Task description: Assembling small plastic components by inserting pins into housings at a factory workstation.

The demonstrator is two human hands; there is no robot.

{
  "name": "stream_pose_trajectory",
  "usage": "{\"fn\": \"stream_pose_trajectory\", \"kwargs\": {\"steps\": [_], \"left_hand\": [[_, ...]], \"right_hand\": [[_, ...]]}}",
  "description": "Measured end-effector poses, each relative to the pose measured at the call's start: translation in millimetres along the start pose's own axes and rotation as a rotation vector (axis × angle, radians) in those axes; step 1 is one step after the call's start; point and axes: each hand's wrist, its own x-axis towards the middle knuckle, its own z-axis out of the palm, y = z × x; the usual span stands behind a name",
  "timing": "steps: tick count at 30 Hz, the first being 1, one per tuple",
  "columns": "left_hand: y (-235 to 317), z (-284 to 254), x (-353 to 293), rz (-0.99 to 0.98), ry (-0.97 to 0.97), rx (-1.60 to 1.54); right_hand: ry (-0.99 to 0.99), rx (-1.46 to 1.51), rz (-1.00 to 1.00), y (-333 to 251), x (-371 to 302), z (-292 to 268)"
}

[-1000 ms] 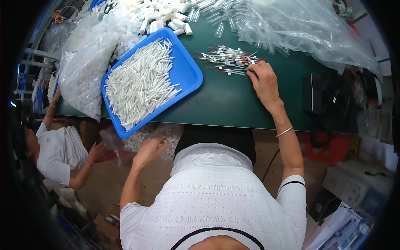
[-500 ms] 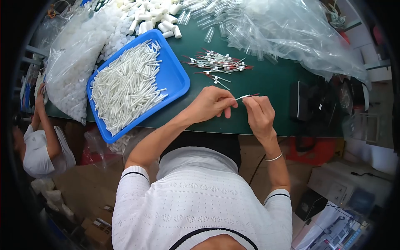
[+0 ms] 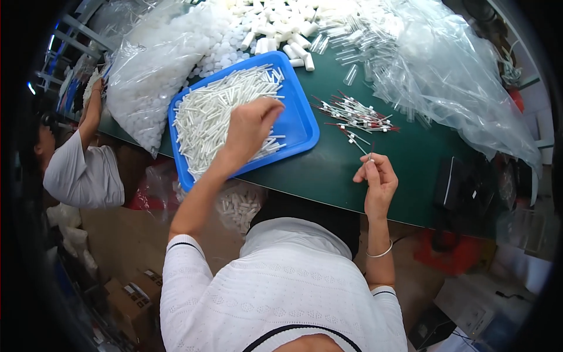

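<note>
My left hand (image 3: 253,128) hovers over the blue tray (image 3: 305,126), its fingertips pinched together. Whether anything sits in that pinch is hidden. Inside the tray lies a heap of short white rods (image 3: 214,105). To the right, my right hand (image 3: 381,183) is closed near the table's front edge, with a thin red-tipped stick (image 3: 372,151) upright between thumb and fingers. Just beyond it is a loose pile of similar thin sticks (image 3: 355,111), clear with red ends and small white pieces on them.
White foam cylinders (image 3: 299,50) and clear tubes (image 3: 350,74) lie at the back. Clear plastic bags (image 3: 463,76) stand at right, and a bag of white caps (image 3: 141,88) at left. A black box (image 3: 448,182) sits right. A co-worker (image 3: 85,164) is at far left.
My left hand has left the right hand and moved left over the tray. My right hand stays shut on the stick, now turned upright. The whole view has shifted.
</note>
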Motion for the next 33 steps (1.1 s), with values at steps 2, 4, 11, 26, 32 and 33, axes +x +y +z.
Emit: {"fn": "stream_pose_trajectory", "kwargs": {"steps": [2, 4, 11, 26, 32, 33], "left_hand": [[-30, -9, 26, 0.065, 0.044, 0.143], [-53, -5, 45, 0.15, -0.006, 0.308], [-61, 1, 63, -0.086, -0.323, 0.327], [-164, -26, 162, -0.289, -0.34, 0.688], [-169, -30, 147, -0.137, -0.203, 0.602], [-168, -33, 140, -0.141, -0.209, 0.605]], "right_hand": [[-0.068, -0.063, 0.0, 0, -2, 4], [-0.083, -0.093, 0.061, 3, -6, 9], [-0.147, -0.146, 0.171, 3, -15, 10], [-0.177, -0.161, 0.139, 0, -13, 10], [-0.219, -0.153, 0.109, -5, -9, 21], [-0.229, -0.156, 0.105, -8, -9, 23]]}}
